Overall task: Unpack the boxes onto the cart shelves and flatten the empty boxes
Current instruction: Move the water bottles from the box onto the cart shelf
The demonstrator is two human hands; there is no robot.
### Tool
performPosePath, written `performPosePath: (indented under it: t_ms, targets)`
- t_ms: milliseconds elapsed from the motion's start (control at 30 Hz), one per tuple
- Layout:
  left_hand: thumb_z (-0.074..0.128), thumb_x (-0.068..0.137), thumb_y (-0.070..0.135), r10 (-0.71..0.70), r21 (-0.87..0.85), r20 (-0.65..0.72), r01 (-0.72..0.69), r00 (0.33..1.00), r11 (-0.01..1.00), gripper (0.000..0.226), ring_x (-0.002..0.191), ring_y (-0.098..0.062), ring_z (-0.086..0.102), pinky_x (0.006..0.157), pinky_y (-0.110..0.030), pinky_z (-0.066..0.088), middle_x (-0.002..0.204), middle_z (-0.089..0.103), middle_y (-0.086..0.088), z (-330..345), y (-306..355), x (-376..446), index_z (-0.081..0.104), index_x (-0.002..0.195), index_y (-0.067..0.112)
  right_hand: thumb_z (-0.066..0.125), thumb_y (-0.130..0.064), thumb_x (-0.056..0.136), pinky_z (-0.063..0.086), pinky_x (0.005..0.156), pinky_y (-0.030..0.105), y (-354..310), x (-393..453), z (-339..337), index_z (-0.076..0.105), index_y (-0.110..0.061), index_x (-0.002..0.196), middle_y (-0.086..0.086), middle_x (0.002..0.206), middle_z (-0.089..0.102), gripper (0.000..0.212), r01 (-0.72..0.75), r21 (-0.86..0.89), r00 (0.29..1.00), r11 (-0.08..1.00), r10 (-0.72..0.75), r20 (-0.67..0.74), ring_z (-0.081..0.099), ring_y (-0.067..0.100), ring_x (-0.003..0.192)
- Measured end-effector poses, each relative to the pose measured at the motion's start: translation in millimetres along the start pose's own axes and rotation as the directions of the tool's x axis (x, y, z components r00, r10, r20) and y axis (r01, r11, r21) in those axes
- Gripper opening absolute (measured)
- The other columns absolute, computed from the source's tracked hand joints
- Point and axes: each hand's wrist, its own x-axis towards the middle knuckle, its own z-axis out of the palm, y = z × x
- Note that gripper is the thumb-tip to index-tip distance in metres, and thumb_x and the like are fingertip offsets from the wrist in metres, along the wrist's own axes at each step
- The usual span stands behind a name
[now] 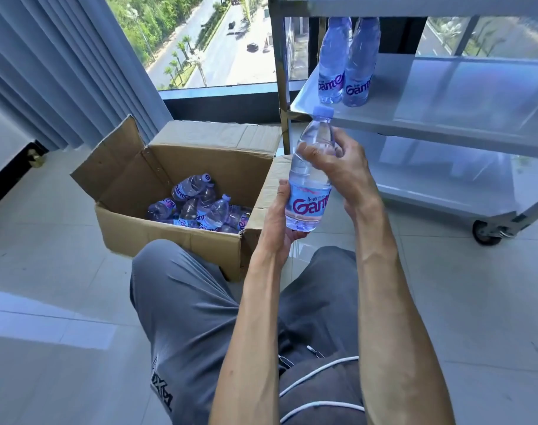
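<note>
Gripping one upright bottle [309,185]: left hand [281,222] below, right hand [338,167] above.

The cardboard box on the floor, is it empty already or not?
Not empty. The cardboard box stands open with flaps up, and several water bottles lie tumbled on their sides inside.

One view only, and it rides on my head, wide-angle, tipped forward and down over my lap. My hands [307,191] sit close, about mid-frame. The open box [169,228] lies ahead on my left, on the floor [47,271]; the cart [445,124] is near on my right, and the window [200,41] fills the top edge.
</note>
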Motion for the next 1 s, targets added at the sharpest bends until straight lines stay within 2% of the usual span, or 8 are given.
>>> performPosePath:
  t_ms: [100, 200, 367, 467, 567, 733, 867, 1000]
  targets:
    - [0.039, 0.098, 0.060, 0.028, -0.037, 0.026, -0.027, 0.999, 0.999, 0.049, 0.105, -0.028, 0.067, 0.099, -0.056, 0.046, 0.118, 0.070, -0.012, 2, -4, -1, 0.074, 0.112, 0.027, 0.082, -0.039, 0.075, 0.059, 0.081, 0.039, 3, -2, 2, 0.060, -0.020, 0.118, 0.001, 0.106, 0.072, 0.052, 0.014, -0.090, 0.999, 0.996, -0.017, -0.036, 0.071, 0.015, 0.092]
    - [0.051, 0.094, 0.057, 0.019, -0.066, 0.017, -0.018, 1.000, 0.998, 0.050, 0.104, -0.026, 0.068, 0.085, -0.041, 0.057, 0.121, 0.068, -0.015, 3, -8, 6, 0.069, 0.119, 0.018, 0.084, -0.042, 0.070, 0.057, 0.086, 0.042, 4, 1, 4, 0.056, -0.019, 0.122, 0.002, 0.108, 0.071, 0.063, 0.008, -0.123, 0.993, 0.992, -0.023, -0.115, 0.070, 0.012, 0.095]
    - [0.058, 0.085, 0.060, 0.017, -0.058, -0.056, -0.021, 0.998, 0.998, 0.065, 0.106, -0.030, 0.066, 0.089, -0.043, 0.054, 0.122, 0.066, -0.020, 29, -8, 32, 0.063, 0.126, 0.009, 0.083, -0.044, 0.067, 0.057, 0.080, 0.037, 11, 15, -9, 0.062, -0.026, 0.107, -0.007, 0.095, 0.071, 0.049, -0.065, -0.279, 0.993, 0.958, 0.034, -0.113, 0.068, 0.010, 0.085]
    - [0.060, 0.086, 0.059, -0.010, 0.032, -0.071, 0.013, 0.997, 0.999, 0.057, 0.108, -0.031, 0.067, 0.093, -0.044, 0.052, 0.117, 0.070, -0.016, 44, -10, 60, 0.068, 0.119, 0.013, 0.082, -0.047, 0.064, 0.055, 0.072, 0.037, 23, 32, -27, 0.064, -0.021, 0.092, -0.004, 0.081, 0.071, 0.042, -0.088, -0.300, 0.973, 0.950, 0.018, -0.229, 0.067, 0.017, 0.076]
    - [0.059, 0.096, 0.040, 0.009, 0.150, -0.117, 0.009, 0.993, 0.989, 0.038, 0.102, -0.024, 0.068, 0.081, -0.029, 0.053, 0.111, 0.072, -0.011, 57, 1, 103, 0.068, 0.117, 0.010, 0.078, -0.052, 0.062, 0.051, 0.065, 0.035, 36, 60, -42, 0.064, -0.016, 0.083, -0.001, 0.073, 0.069, 0.044, -0.114, -0.290, 0.910, 0.950, -0.017, -0.414, 0.063, 0.022, 0.069]
    - [0.068, 0.089, 0.027, 0.238, 0.371, -0.336, -0.104, 0.911, 0.923, 0.045, 0.106, -0.015, 0.062, 0.080, -0.018, 0.047, 0.121, 0.065, -0.008, 77, 51, 193, 0.058, 0.130, 0.010, 0.085, -0.037, 0.063, 0.045, 0.066, 0.032, 46, 129, -68, 0.067, -0.014, 0.089, 0.000, 0.078, 0.070, 0.038, -0.167, -0.235, 0.728, 0.958, -0.041, -0.684, 0.058, 0.020, 0.069]
    - [0.070, 0.083, 0.021, 0.317, 0.497, -0.375, -0.100, 0.871, 0.862, 0.066, 0.121, -0.022, 0.054, 0.100, -0.035, 0.047, 0.137, 0.055, -0.009, 97, 71, 265, 0.043, 0.143, 0.010, 0.085, -0.032, 0.061, 0.040, 0.059, 0.025, 50, 181, -89, 0.062, -0.015, 0.087, -0.008, 0.073, 0.064, 0.038, -0.142, -0.225, 0.670, 0.964, -0.074, -0.739, 0.050, 0.009, 0.062]
    - [0.073, 0.079, 0.020, 0.339, 0.604, -0.327, -0.081, 0.882, 0.793, 0.083, 0.131, -0.030, 0.046, 0.105, -0.045, 0.044, 0.142, 0.047, -0.014, 116, 68, 327, 0.029, 0.149, 0.008, 0.083, -0.040, 0.068, 0.050, 0.069, 0.033, 61, 219, -100, 0.065, -0.013, 0.094, 0.000, 0.085, 0.071, 0.042, -0.130, -0.267, 0.696, 0.955, -0.104, -0.711, 0.062, 0.022, 0.074]
